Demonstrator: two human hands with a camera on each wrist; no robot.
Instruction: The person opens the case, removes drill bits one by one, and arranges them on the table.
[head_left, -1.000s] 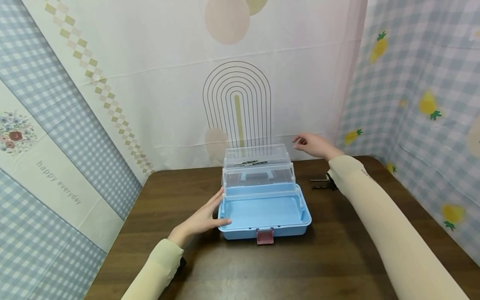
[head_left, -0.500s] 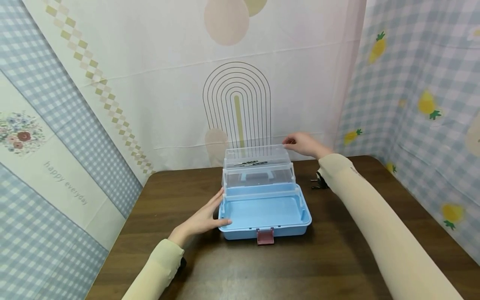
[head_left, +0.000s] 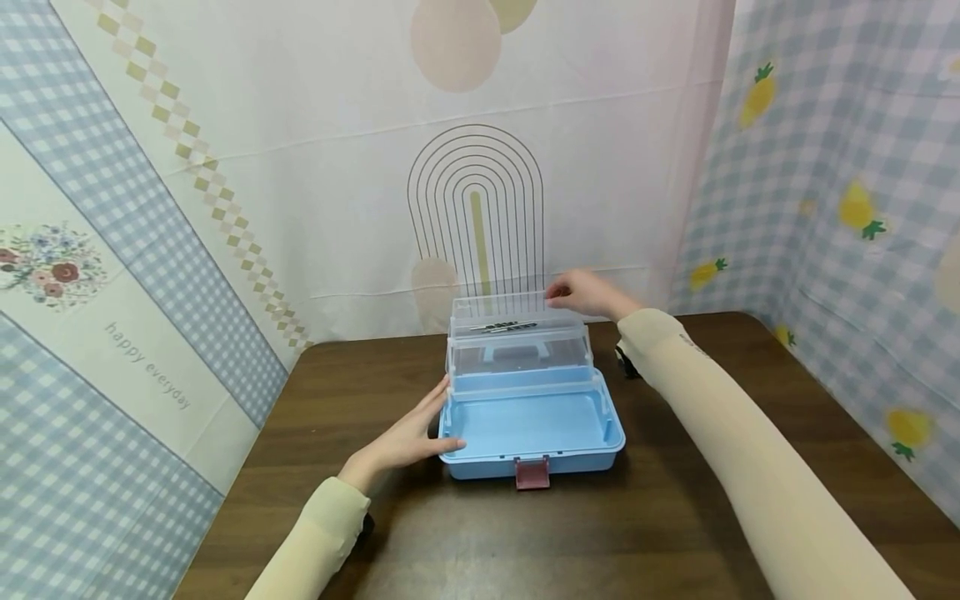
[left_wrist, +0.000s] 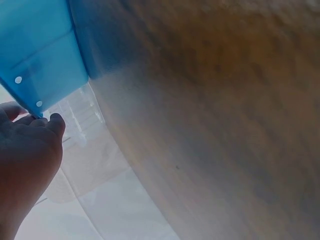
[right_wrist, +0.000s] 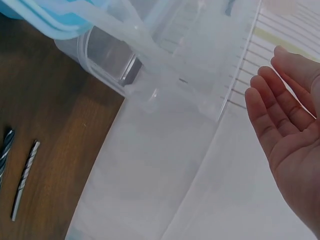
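A light blue toolbox (head_left: 480,469) stands unlatched on the table, its clear trays (head_left: 525,353) raised in steps at the back. Several drill bits (head_left: 507,327) lie in the upper tray. My left hand (head_left: 401,437) rests at the box's left side, fingers straight along the wall and thumb over the front rim. In the left wrist view the fingertips meet the blue wall (left_wrist: 40,50). Over the upper tray's right end is my right hand (head_left: 588,293). The right wrist view shows its fingers (right_wrist: 270,100) loosely bent, with nothing in them.
Two drill bits, a silver one (right_wrist: 25,180) and a dark one (right_wrist: 5,152), lie on the wooden table (head_left: 360,375) right of the box; the right forearm hides them in the head view. A patterned cloth backdrop (head_left: 360,183) stands behind the table.
My right hand has moved left, from beside the trays to over the upper tray's right end. The left hand and the toolbox have stayed in place.
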